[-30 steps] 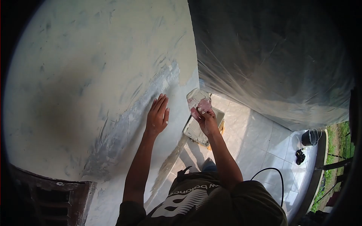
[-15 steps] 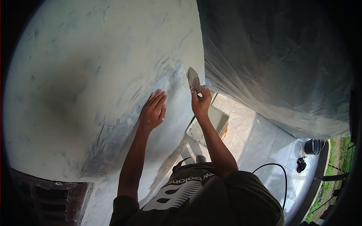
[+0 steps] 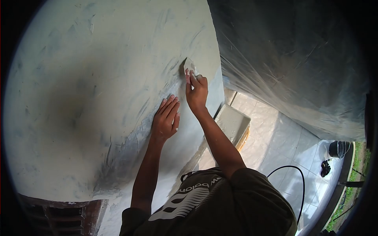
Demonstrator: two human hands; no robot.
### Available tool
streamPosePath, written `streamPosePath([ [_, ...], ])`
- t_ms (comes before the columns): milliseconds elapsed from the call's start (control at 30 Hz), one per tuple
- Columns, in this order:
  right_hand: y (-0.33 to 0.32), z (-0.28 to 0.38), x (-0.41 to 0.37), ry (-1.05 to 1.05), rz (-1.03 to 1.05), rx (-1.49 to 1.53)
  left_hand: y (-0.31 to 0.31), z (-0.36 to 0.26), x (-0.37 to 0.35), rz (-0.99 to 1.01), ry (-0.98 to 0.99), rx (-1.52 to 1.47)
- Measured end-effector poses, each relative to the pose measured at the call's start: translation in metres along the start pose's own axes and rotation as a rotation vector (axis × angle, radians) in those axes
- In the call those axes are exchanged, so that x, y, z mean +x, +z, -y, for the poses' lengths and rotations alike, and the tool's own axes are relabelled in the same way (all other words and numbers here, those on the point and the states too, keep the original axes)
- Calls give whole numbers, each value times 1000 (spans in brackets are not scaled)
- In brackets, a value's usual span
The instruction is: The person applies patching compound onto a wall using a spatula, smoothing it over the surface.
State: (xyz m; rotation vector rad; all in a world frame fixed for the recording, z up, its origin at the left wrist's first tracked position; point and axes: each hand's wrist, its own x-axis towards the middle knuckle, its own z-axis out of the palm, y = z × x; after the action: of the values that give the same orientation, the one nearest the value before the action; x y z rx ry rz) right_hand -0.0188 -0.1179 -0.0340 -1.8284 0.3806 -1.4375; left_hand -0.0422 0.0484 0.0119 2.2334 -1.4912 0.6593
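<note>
My right hand [image 3: 197,92] grips a putty knife [image 3: 189,69] smeared with pale filler, its blade against the wall. Lower and to the left, my left hand [image 3: 167,118] rests flat on the wall, fingers stretched out and pointing up. The wall [image 3: 118,78] carries a pale, streaky coat with bluish-grey patches showing through around both hands. Beyond my right forearm, a rectangular tray [image 3: 235,118] of pale filler stands below, partly covered by the arm.
A sheet of clear plastic [image 3: 275,78] hangs along the right. Tiled floor [image 3: 271,145] lies below, with a dark bucket [image 3: 337,149], a small black object [image 3: 325,168] and a black cable [image 3: 302,181]. A brown wooden frame [image 3: 63,216] sits at lower left.
My right hand has moved the putty knife left and up over the wall, away from its right edge. My left hand stays flat on the wall; the view has shifted slightly.
</note>
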Motion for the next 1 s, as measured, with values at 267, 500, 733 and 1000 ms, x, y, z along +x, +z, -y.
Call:
streamPosePath([
  [267,-18,21,-40,45,117,162,-17,1,-20,-45,57,17],
  [500,1,-4,12,100,-8,79,-15,2,-21,-33,59,10],
  [733,-9,25,-41,135,145,101,-13,4,-21,-38,66,13],
  [1000,-7,-14,3,155,-18,30,-14,2,-20,-1,46,43],
])
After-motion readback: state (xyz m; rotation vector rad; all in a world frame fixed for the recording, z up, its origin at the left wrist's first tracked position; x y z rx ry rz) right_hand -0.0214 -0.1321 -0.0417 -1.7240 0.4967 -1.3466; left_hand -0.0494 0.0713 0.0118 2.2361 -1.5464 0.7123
